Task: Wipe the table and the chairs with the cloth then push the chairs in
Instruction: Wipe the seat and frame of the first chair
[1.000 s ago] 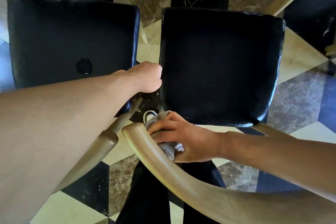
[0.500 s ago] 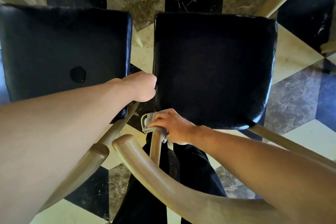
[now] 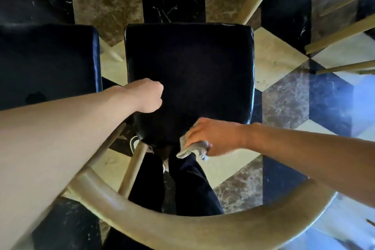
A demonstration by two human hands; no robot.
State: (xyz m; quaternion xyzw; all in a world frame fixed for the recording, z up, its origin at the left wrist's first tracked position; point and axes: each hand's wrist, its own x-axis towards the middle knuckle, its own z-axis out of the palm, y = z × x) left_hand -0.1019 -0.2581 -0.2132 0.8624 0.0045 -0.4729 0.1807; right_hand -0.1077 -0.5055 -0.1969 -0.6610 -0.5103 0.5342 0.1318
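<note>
The right hand [image 3: 211,138] pinches a bunched grey cloth [image 3: 192,149] at the near edge of the black padded chair seat [image 3: 190,75], fingers curled over the fabric. The left hand [image 3: 147,95] hovers over the seat's near-left corner, fingers curled under; whether it grips anything I cannot tell.

To wipe well here, I would judge it best to open the cloth flatter, so more fabric meets the surface, and run it along the seat's rim and the wooden spindle [image 3: 134,168] below the left hand, then along the curved backrest rail [image 3: 182,227] nearest the camera.

The table is not in view. A second dark seat [image 3: 46,63] beyond the left forearm is cut off at the frame edge. The seat's rear edge under the right hand is in shadow and hidden by the cloth, and the hands are slightly blurred.
</note>
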